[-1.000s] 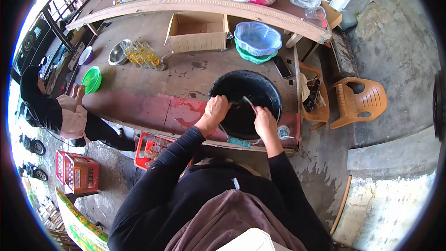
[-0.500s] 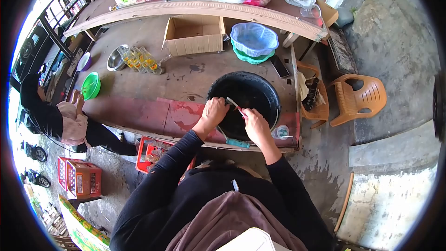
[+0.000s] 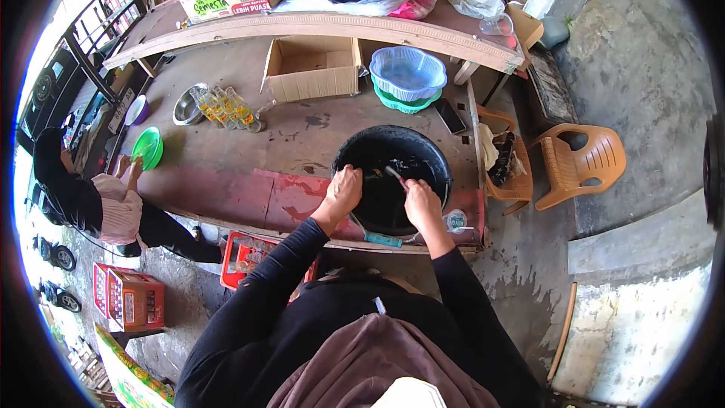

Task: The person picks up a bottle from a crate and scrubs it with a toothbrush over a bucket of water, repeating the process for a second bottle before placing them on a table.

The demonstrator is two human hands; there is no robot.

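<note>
A large black bucket stands at the front edge of the wooden table, with dark water in it. Over its left rim, my left hand is closed with the fingers curled; what they hold, if anything, is hidden. My right hand grips a slim tool with a pinkish handle and a pale tip, perhaps a small brush. Its tip points up and left over the bucket. The bucket's teal handle grip hangs at the front. Beside the right wrist lies a clear plastic cup.
Glass bottles lie by a metal bowl. Behind are a cardboard box, stacked plastic baskets and a phone. At left, another person reaches toward a green bowl. A red crate stands below the table edge.
My hands have moved apart, the left a little left and down, the right to the right. The tool's tip has swung away from the left hand. The view has shifted slightly.
</note>
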